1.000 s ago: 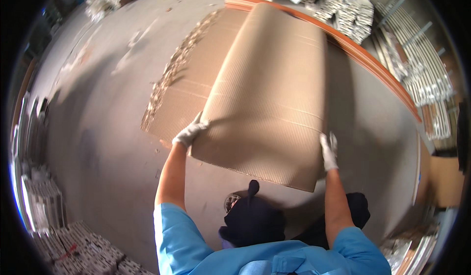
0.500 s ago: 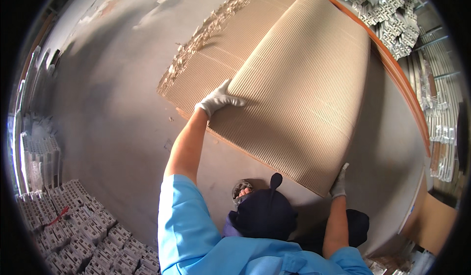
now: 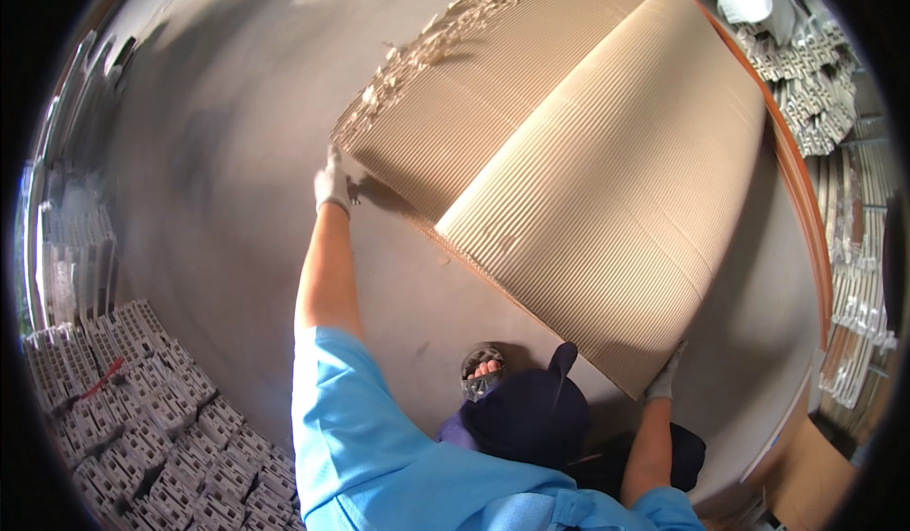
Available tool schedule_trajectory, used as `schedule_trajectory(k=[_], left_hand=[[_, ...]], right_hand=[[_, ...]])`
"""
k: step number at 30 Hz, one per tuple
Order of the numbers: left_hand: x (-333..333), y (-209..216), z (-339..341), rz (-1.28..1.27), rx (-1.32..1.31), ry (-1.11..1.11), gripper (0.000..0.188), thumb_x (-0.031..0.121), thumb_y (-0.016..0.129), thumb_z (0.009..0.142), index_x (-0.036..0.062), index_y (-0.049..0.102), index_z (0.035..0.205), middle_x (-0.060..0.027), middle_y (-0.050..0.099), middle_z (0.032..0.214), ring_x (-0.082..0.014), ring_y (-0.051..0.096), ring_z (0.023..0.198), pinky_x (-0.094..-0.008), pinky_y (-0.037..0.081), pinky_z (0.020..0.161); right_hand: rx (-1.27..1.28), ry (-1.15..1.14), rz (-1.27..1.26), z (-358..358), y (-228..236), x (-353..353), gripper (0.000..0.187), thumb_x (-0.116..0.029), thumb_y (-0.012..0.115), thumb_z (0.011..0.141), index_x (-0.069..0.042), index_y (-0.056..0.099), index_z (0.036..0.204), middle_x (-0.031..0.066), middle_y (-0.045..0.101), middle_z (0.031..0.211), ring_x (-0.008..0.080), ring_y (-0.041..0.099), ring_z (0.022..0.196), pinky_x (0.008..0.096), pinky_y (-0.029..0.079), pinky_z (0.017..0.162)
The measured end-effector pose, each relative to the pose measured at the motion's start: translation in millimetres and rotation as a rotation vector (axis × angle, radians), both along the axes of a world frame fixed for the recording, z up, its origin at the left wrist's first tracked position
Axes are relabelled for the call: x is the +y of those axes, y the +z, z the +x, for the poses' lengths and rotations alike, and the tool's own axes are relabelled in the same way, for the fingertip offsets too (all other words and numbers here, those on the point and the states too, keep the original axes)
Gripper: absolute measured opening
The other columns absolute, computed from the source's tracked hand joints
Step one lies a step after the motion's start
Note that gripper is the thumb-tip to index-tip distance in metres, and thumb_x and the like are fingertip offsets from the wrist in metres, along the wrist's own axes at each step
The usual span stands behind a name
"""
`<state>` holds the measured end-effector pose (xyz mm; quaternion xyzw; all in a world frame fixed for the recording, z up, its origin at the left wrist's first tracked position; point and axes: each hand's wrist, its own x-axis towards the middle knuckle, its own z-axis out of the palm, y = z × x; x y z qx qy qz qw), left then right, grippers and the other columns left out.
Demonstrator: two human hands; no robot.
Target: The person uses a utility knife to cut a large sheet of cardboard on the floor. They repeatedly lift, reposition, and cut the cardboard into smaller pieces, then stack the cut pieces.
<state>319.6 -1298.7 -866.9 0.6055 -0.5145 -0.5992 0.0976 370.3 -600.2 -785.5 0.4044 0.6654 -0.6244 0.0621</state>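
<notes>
A large tan sheet of corrugated cardboard (image 3: pixel 607 171) lies on the floor, its right part folded over into a wide curved flap. The layer beneath (image 3: pixel 474 95) shows on the left, with a ragged, torn far-left border. My left hand (image 3: pixel 332 185), in a pale glove and slightly blurred, is beside the lower-left corner of that layer, fingers stretched forward; whether it touches the cardboard is unclear. Along the flap's near-right edge, my gloved right hand (image 3: pixel 664 379) rests with fingers extended, partly hidden by the cardboard.
Stacked grey slotted pieces (image 3: pixel 161 427) fill the lower left. An orange-brown strip (image 3: pixel 791 166) curves along the far right, with more pale pieces (image 3: pixel 815 104) and wrapped bundles beyond. A brown board (image 3: pixel 806 474) stands lower right. My sandalled foot (image 3: pixel 482 370) is near the sheet's front edge.
My left hand has left the flap's edge and moved left to the lower-left corner of the layer beneath. My right hand stays by the near-right edge. The view has shifted slightly.
</notes>
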Motion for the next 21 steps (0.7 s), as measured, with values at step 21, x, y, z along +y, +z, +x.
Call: schedule_trajectory(k=[21], left_hand=[[99,2,40,0.392,0.496,-0.149,0.066,0.064,0.067,0.077,0.0118,0.056,0.116,-0.0038,0.061,0.115,-0.0193,0.059,0.102,-0.0359,0.049,0.079]], right_hand=[[0.062,0.088,-0.18,28,-42,76,0.08,-0.069,0.032,0.09,-0.013,0.03,0.146,0.011,0.035,0.147,0.0312,0.04,0.129,0.0402,0.04,0.103]])
